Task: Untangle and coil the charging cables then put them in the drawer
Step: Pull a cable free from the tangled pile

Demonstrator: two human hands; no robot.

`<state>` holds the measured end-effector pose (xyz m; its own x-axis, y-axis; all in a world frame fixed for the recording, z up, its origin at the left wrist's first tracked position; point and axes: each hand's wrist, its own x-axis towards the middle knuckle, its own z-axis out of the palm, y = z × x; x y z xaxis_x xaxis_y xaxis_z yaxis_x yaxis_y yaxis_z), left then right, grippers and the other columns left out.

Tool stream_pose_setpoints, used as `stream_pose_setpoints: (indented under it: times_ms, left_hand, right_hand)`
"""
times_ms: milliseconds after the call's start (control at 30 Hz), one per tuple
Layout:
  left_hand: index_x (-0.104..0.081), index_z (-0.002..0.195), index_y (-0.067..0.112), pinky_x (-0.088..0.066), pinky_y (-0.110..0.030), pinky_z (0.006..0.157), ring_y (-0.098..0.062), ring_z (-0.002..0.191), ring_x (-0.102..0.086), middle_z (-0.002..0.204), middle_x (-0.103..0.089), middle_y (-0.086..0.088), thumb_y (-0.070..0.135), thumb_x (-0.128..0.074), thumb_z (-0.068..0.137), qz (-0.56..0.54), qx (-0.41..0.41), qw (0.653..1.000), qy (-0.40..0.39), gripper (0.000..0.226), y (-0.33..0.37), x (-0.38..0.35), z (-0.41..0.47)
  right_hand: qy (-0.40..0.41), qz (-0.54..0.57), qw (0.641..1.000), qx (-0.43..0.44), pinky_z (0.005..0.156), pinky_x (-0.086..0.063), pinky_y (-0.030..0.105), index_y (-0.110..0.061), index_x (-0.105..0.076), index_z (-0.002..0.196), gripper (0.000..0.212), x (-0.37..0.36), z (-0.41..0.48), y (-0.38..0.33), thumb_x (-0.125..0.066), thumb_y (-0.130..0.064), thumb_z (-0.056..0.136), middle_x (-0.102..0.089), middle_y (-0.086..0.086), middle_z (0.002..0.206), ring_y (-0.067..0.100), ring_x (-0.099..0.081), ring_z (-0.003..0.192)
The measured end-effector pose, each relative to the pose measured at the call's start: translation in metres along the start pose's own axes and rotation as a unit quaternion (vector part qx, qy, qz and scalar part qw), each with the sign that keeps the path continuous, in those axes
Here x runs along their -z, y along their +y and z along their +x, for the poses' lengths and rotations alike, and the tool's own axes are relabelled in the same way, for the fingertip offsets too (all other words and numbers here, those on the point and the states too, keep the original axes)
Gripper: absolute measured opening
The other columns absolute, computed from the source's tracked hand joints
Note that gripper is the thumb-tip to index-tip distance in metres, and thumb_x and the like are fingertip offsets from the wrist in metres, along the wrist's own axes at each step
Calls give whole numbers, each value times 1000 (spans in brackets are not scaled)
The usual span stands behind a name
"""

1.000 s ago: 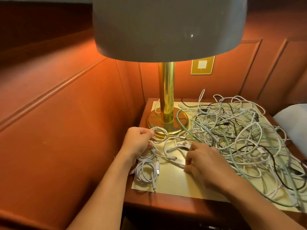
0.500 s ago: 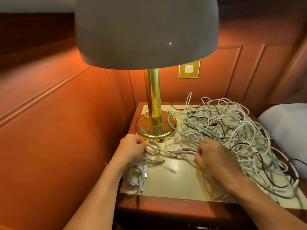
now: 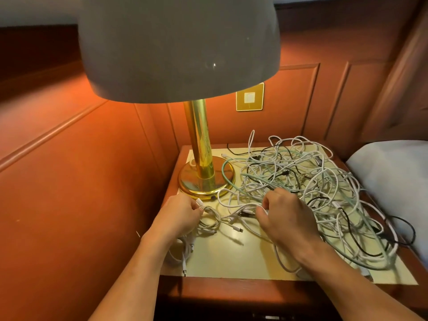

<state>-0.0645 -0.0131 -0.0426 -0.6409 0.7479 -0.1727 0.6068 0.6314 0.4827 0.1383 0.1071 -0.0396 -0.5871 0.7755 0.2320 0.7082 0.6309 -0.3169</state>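
A big tangle of white, pale green and black charging cables [image 3: 308, 195] covers the right half of the nightstand top [image 3: 231, 258]. My left hand [image 3: 178, 216] pinches a white cable [image 3: 209, 216] by its small loops in front of the lamp base. My right hand [image 3: 284, 218] grips a white strand at the tangle's near left edge, fingers curled. A coiled white cable [image 3: 183, 253] lies at the front left corner, partly under my left wrist. The drawer is out of sight.
A brass lamp [image 3: 203, 174] with a wide grey shade stands at the back left of the nightstand. Red-brown panelled walls close in on the left and behind, with a gold wall plate [image 3: 249, 97]. A white pillow [image 3: 393, 181] lies to the right.
My right hand has drawn back toward the near edge of the tangle, pulling a white strand. My left hand keeps its hold on the small loops. The view has tilted slightly.
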Motion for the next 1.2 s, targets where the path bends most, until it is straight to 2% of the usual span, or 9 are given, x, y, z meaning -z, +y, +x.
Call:
stream_pose_setpoints:
  times_ms: [167,400,500,600,733,867,1000,1100,1200]
  left_hand:
    - [-75,83,3,-40,-31,61,-19,59,-46,60,-56,-1,32,-64,100,-41,-9,999,2,35,10,9,-2]
    - [-81,91,15,-52,-33,70,-19,76,-68,82,-76,-5,33,-68,96,36,-39,995,-84,23,7,5,-46]
    - [-80,88,14,-55,-34,74,-18,80,-68,83,-75,-4,30,-67,96,67,-37,996,-51,22,3,-3,-55]
    - [-78,78,16,-46,-30,60,-18,69,-64,71,-69,-1,29,-66,95,99,-38,994,-26,24,3,-7,-61]
    - [-72,75,21,-52,-31,67,-20,73,-63,74,-66,1,35,-70,90,144,-28,989,-10,20,7,-14,-64]
    - [-75,104,24,-59,-40,82,-23,93,-67,100,-72,0,40,-73,87,183,-38,982,18,24,18,-14,-67]
    - [-74,101,21,-58,-42,83,-27,94,-68,102,-73,-3,23,-65,92,220,-48,972,75,14,29,-11,-63]
    - [-72,92,22,-58,-42,79,-26,85,-68,94,-72,-1,11,-58,92,208,-45,969,127,17,41,-8,-60]
    - [-74,94,24,-59,-41,77,-23,84,-67,95,-73,0,14,-62,94,132,-81,974,167,16,61,-13,-56]
  right_hand:
    - [-12,8,1000,13,67,-47,31,-23,-65,91,18,1,1,1,-57,-39,95,-62,-5,95,20,-61,83]
    - [-97,25,991,88,75,-53,32,-26,-70,91,17,5,-12,-5,-64,-41,93,-63,-8,96,15,-62,89]
    - [-128,27,984,118,86,-53,34,-28,-71,104,21,8,-25,-7,-68,-45,92,-67,-8,108,17,-63,101]
    - [-134,32,980,140,97,-49,35,-28,-70,118,31,15,-35,-8,-67,-46,93,-67,-7,119,19,-62,111]
    - [-79,99,984,125,91,-54,35,-26,-74,111,22,30,-38,4,-69,-39,94,-73,-6,111,15,-65,102]
    - [55,170,981,78,78,-58,32,-18,-78,98,8,51,-31,29,-72,-20,92,-75,-2,93,11,-66,82]
    - [177,168,969,-33,75,-48,23,-15,-80,98,10,62,-15,64,-75,-14,89,-78,4,94,17,-67,79]
    - [175,178,959,-135,80,-48,27,-9,-76,113,27,60,0,90,-75,-19,89,-77,11,102,28,-70,92]
    - [112,256,931,-234,89,-48,32,-4,-72,122,44,50,20,112,-78,-32,88,-73,14,116,32,-67,108]
